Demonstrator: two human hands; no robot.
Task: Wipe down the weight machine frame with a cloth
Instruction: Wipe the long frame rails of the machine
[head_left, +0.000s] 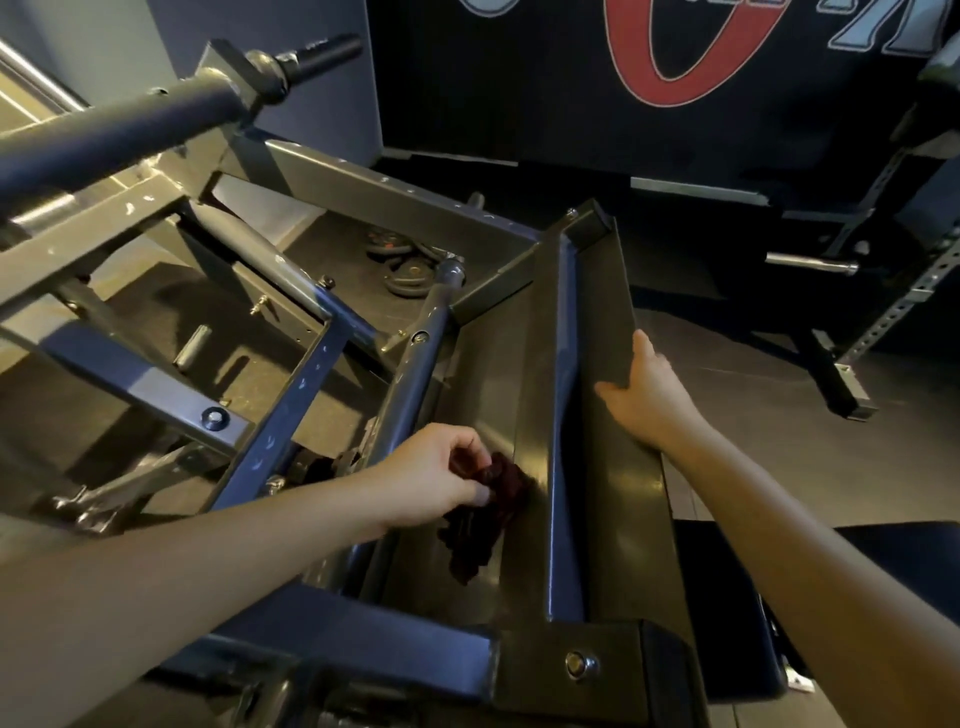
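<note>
The left hand (436, 475) grips one dark red, crumpled cloth (483, 519) in curled fingers. It presses the cloth down on the flat dark grey metal plate (483, 384) of the weight machine. There is only one cloth, and it sits at about 6 o'clock in the view, low and near the middle.

The right hand (647, 392) lies flat with straight fingers on the far edge of the plate, at about 3 o'clock from the cloth. It holds nothing and seems to steady the machine.

One long blue-grey square metal bar (563, 415) runs up the plate between the two hands. Its long way goes from 6 o'clock up to 12 o'clock. The cloth touches the plate just beside the bar, on the bar's 9 o'clock side. So the left hand is the nearer hand for wiping.

Most of the plate and bar lie toward 12 o'clock from the cloth. The next wipe likely needs to go that way.

Two hands are in view. A few round weight plates (410, 270) lie on the floor at 11 o'clock.
</note>
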